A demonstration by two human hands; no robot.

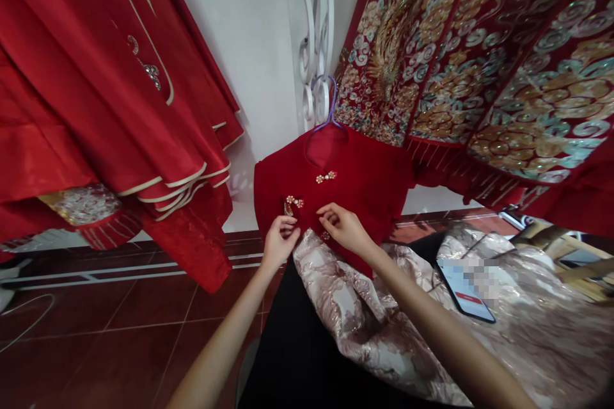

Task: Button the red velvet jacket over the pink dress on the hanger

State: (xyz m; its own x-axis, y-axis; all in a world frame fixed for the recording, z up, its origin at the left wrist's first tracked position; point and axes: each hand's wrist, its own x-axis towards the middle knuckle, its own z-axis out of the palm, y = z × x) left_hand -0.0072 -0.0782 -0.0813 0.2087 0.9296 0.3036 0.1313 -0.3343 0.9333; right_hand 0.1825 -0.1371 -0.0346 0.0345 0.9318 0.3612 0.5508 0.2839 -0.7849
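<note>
In front of me a dark red top hangs on a purple hanger. A jewelled, pearl-like clasp sits just below its neckline. A second, curved jewelled ornament lies lower and to the left, right above the fingertips of my left hand. That hand is closed in a pinch at the garment's front; whatever is between its fingers is hidden. My right hand has curled fingers against the red cloth, beside a partly covered jewelled piece. What it pinches, if anything, does not show.
Patterned pinkish-silver fabric lies over black cloth below my hands, with a phone on it. Red garments hang at left, an embroidered one at right. A white scrolled metal stand rises behind.
</note>
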